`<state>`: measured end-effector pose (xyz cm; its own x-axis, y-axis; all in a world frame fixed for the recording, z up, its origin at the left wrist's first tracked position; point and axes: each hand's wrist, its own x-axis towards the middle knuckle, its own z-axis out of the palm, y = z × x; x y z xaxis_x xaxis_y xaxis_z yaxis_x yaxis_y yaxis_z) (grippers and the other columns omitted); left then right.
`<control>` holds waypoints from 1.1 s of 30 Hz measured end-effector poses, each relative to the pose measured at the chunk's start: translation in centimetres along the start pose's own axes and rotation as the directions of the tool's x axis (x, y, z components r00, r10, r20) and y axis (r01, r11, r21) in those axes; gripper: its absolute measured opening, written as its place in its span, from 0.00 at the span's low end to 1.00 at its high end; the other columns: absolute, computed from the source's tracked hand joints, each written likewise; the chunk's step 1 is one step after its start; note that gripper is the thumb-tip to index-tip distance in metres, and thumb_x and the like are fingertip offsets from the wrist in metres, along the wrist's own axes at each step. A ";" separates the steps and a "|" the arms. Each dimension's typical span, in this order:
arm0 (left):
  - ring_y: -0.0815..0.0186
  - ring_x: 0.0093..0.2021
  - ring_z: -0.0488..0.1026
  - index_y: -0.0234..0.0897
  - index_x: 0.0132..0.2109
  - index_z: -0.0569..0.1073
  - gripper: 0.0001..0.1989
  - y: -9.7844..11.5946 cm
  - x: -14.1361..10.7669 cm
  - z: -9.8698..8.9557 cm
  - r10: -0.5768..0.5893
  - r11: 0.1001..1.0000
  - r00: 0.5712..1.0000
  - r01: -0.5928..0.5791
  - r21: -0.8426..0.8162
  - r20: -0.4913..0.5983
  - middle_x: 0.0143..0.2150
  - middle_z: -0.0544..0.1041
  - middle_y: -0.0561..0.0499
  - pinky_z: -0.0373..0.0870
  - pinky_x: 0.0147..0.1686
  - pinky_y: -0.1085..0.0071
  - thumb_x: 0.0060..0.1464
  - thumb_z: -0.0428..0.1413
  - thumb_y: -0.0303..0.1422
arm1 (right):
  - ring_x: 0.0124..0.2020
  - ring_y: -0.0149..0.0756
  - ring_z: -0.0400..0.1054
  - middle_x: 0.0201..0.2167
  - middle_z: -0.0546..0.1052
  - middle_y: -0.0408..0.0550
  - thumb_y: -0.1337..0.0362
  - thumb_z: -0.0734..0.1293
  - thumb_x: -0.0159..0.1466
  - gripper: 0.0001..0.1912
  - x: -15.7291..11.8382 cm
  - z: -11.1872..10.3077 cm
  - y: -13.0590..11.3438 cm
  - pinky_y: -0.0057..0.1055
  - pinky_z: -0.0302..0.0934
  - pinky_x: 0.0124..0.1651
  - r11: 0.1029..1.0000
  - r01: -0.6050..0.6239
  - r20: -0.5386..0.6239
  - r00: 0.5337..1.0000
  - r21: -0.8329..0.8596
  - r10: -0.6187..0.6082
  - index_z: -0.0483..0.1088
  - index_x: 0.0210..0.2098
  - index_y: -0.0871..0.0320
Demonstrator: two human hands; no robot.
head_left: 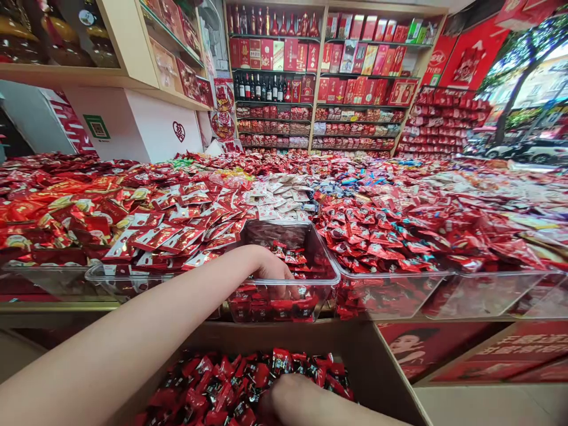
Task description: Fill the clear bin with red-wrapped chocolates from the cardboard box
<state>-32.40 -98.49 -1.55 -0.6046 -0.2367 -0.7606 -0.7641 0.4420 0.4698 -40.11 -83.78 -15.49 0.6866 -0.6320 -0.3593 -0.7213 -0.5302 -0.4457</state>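
Note:
My left hand (273, 269) reaches over the front rim of a clear plastic bin (331, 273), its fingers pointing down and slightly apart among red-wrapped candies (293, 255). Through the bin wall the fingers look loosely bent, with nothing plainly held in them. The bin is only partly filled, and its dark back wall shows. Below it, an open cardboard box (381, 367) holds a heap of red and black wrapped candies (217, 384). My right hand (290, 396) is pushed into that heap. Its fingers are hidden among the wrappers.
Heaped bins of red-and-white packets (164, 234) stand to the left, red packets (377, 231) to the right and white packets (281, 195) behind. Shelves with bottles and red boxes (266, 54) line the back. A white cabinet (155, 127) stands at the left.

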 end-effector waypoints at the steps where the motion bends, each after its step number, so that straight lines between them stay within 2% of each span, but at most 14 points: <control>1: 0.68 0.35 0.69 0.47 0.50 0.63 0.27 0.0 0.0 0.0 0.001 1.000 1.000 -0.001 -0.002 0.004 0.42 0.72 0.57 0.66 0.35 0.75 0.37 0.53 0.31 | 0.27 0.42 0.66 0.22 0.72 0.51 0.63 0.65 0.46 0.11 -0.4 -0.6 -0.1 0.29 0.59 0.25 0.996 0.003 -0.035 0.999 0.086 0.000 0.71 0.29 0.60; 4: 0.68 0.35 0.69 0.47 0.50 0.63 0.27 -0.1 0.2 -0.1 -0.004 1.000 1.000 0.004 -0.005 0.001 0.42 0.72 0.57 0.66 0.35 0.75 0.37 0.53 0.31 | 0.22 0.30 0.62 0.20 0.69 0.42 0.56 0.65 0.48 0.12 -2.1 -2.7 -0.4 0.22 0.54 0.22 0.908 0.074 -0.177 0.984 0.413 0.001 0.69 0.27 0.57; 8: 0.68 0.34 0.69 0.46 0.49 0.64 0.27 -0.2 0.5 -0.1 -0.002 1.000 1.000 0.002 -0.028 0.016 0.39 0.73 0.57 0.67 0.33 0.74 0.37 0.53 0.30 | 0.21 0.23 0.57 0.21 0.66 0.39 0.59 0.65 0.50 0.11 -4.0 -5.5 -0.6 0.20 0.52 0.24 0.590 0.306 -0.438 0.894 0.747 0.091 0.65 0.31 0.59; 11: 0.68 0.31 0.70 0.45 0.49 0.64 0.27 0.0 0.5 0.1 0.016 0.999 0.999 -0.014 -0.053 0.037 0.36 0.74 0.57 0.67 0.32 0.73 0.37 0.53 0.29 | 0.19 0.23 0.58 0.19 0.64 0.37 0.59 0.64 0.52 0.16 -4.6 -6.6 -0.3 0.21 0.53 0.22 0.343 0.390 -0.473 0.858 0.855 0.203 0.60 0.38 0.58; 15: 0.68 0.30 0.70 0.44 0.49 0.64 0.26 0.5 0.2 0.3 0.017 0.998 0.999 -0.014 -0.066 0.049 0.34 0.74 0.57 0.67 0.32 0.72 0.38 0.53 0.29 | 0.20 0.26 0.62 0.19 0.67 0.38 0.57 0.63 0.52 0.19 -4.8 -6.9 0.1 0.23 0.55 0.23 0.247 0.403 -0.461 0.848 0.881 0.263 0.56 0.39 0.58; 20: 0.68 0.31 0.70 0.45 0.49 0.64 0.27 0.2 0.4 0.1 0.011 0.999 0.999 -0.010 -0.044 0.035 0.36 0.74 0.57 0.67 0.33 0.72 0.37 0.53 0.30 | 0.22 0.28 0.65 0.19 0.69 0.42 0.56 0.62 0.53 0.15 -4.9 -6.6 -0.1 0.23 0.56 0.23 0.312 0.385 -0.470 0.839 0.869 0.274 0.58 0.33 0.60; 23: 0.68 0.31 0.70 0.46 0.49 0.63 0.27 -0.1 0.7 0.0 0.011 0.999 0.999 -0.009 -0.035 0.042 0.37 0.74 0.56 0.67 0.32 0.72 0.37 0.54 0.30 | 0.26 0.30 0.67 0.23 0.70 0.43 0.58 0.62 0.54 0.12 -6.1 -7.1 -0.5 0.24 0.58 0.25 0.429 0.394 -0.525 0.814 0.813 0.249 0.60 0.32 0.60; 24: 0.67 0.31 0.70 0.45 0.49 0.64 0.27 -0.2 0.7 0.0 0.013 0.999 0.999 -0.011 -0.033 0.048 0.37 0.74 0.56 0.67 0.32 0.72 0.37 0.54 0.31 | 0.27 0.30 0.67 0.24 0.70 0.44 0.59 0.61 0.55 0.10 -6.8 -7.7 -0.6 0.24 0.59 0.26 0.509 0.404 -0.582 0.772 0.760 0.255 0.61 0.32 0.60; 26: 0.66 0.31 0.70 0.45 0.49 0.65 0.27 -0.4 0.8 -0.1 0.018 1.000 0.999 -0.017 -0.022 0.051 0.36 0.74 0.56 0.67 0.31 0.72 0.36 0.54 0.31 | 0.28 0.29 0.66 0.27 0.71 0.46 0.60 0.60 0.56 0.09 -8.1 -9.4 -0.8 0.26 0.60 0.29 0.732 0.379 -0.742 0.622 0.566 0.251 0.64 0.33 0.59; 28: 0.65 0.32 0.70 0.44 0.48 0.65 0.27 -0.5 0.8 -0.1 0.023 1.000 0.999 -0.022 -0.005 0.042 0.36 0.74 0.55 0.67 0.31 0.72 0.36 0.55 0.31 | 0.29 0.30 0.65 0.29 0.71 0.47 0.61 0.59 0.56 0.09 -8.8 -11.9 -0.8 0.27 0.59 0.32 0.929 0.235 -0.881 0.446 0.286 0.158 0.66 0.33 0.58; 29: 0.65 0.33 0.70 0.44 0.48 0.65 0.27 -0.5 0.7 -0.1 0.024 1.000 0.999 -0.024 0.002 0.041 0.37 0.74 0.55 0.67 0.32 0.71 0.35 0.55 0.31 | 0.30 0.31 0.64 0.29 0.71 0.47 0.61 0.59 0.56 0.08 -8.8 -13.3 -0.7 0.28 0.58 0.33 0.981 0.123 -0.911 0.403 0.147 0.086 0.66 0.32 0.58; 30: 0.65 0.33 0.70 0.44 0.48 0.65 0.27 -0.5 0.7 -0.1 0.024 1.000 0.999 -0.025 0.008 0.041 0.37 0.74 0.55 0.67 0.32 0.71 0.35 0.55 0.31 | 0.31 0.32 0.64 0.28 0.71 0.47 0.62 0.59 0.56 0.08 -8.4 -14.7 -0.5 0.28 0.58 0.33 1.000 0.005 -0.915 0.402 0.022 0.018 0.67 0.31 0.58; 31: 0.65 0.33 0.70 0.44 0.48 0.65 0.27 -0.5 0.6 -0.1 0.025 1.000 0.999 -0.026 0.013 0.043 0.37 0.74 0.55 0.67 0.32 0.71 0.35 0.55 0.31 | 0.31 0.33 0.64 0.27 0.71 0.47 0.62 0.59 0.56 0.08 -7.7 -16.0 -0.2 0.29 0.58 0.34 0.991 -0.105 -0.895 0.444 -0.087 -0.032 0.67 0.30 0.58; 33: 0.65 0.33 0.70 0.45 0.49 0.65 0.27 -0.4 0.5 -0.1 0.026 0.999 0.999 -0.027 0.020 0.044 0.37 0.74 0.55 0.66 0.33 0.71 0.36 0.54 0.31 | 0.30 0.34 0.65 0.26 0.71 0.48 0.63 0.57 0.56 0.09 -5.5 -18.2 0.6 0.30 0.57 0.33 0.925 -0.281 -0.820 0.570 -0.257 -0.055 0.67 0.28 0.59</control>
<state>-32.35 -98.85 -2.07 -0.6139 -0.1862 -0.7671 -0.7427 0.4655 0.4814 -45.95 -90.90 1.11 0.3558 -0.7946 0.4920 -0.8834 -0.4577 -0.1003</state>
